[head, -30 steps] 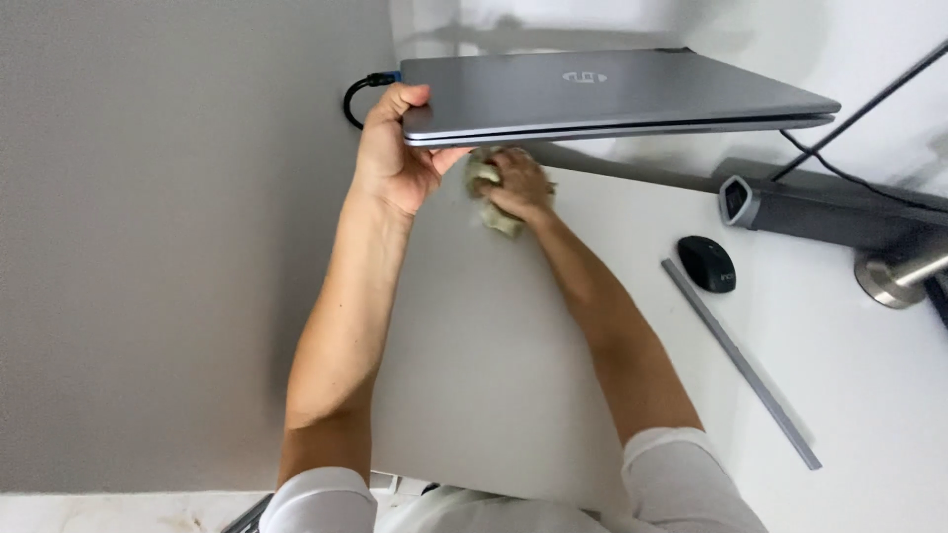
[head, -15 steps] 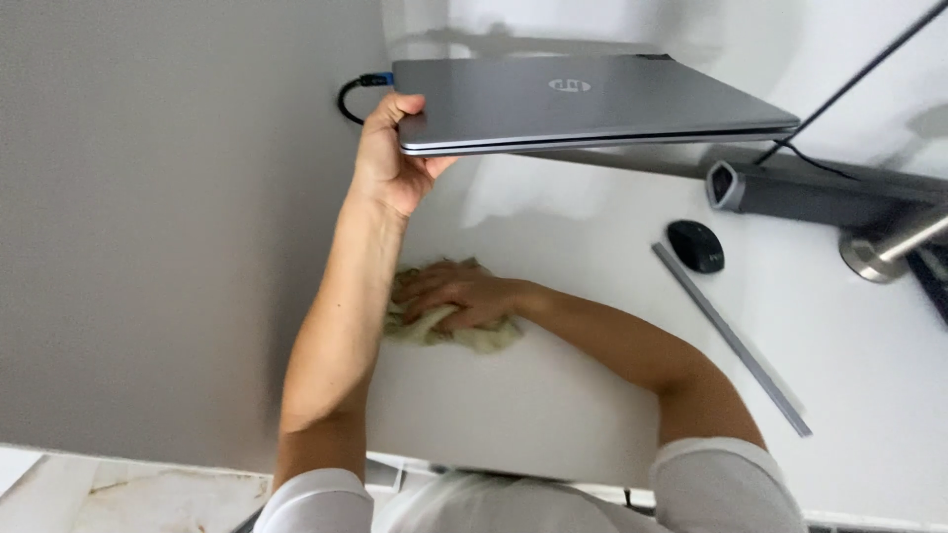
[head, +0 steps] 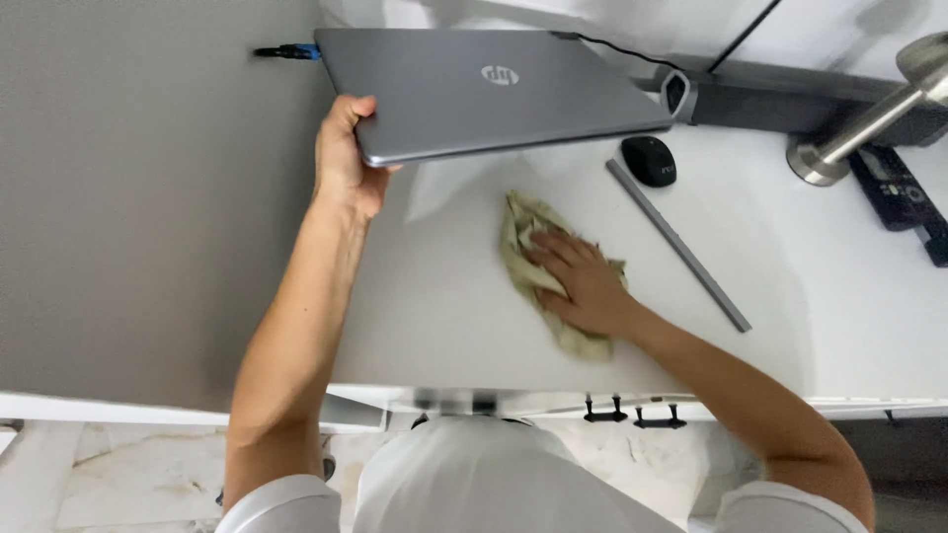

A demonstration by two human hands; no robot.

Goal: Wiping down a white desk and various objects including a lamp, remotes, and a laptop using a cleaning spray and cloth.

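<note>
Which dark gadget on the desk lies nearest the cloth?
The black mouse, just beyond the grey bar; the black remote sits farther right, past the metal stand.

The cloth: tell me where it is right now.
In the head view, the cloth lies on the white desk under the right hand, below the lifted laptop.

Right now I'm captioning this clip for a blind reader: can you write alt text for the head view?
A person's left hand lifts the corner of a closed grey laptop off a white desk while the right hand presses a crumpled cloth flat on it. A black mouse and a grey bar lie to the right.
</note>
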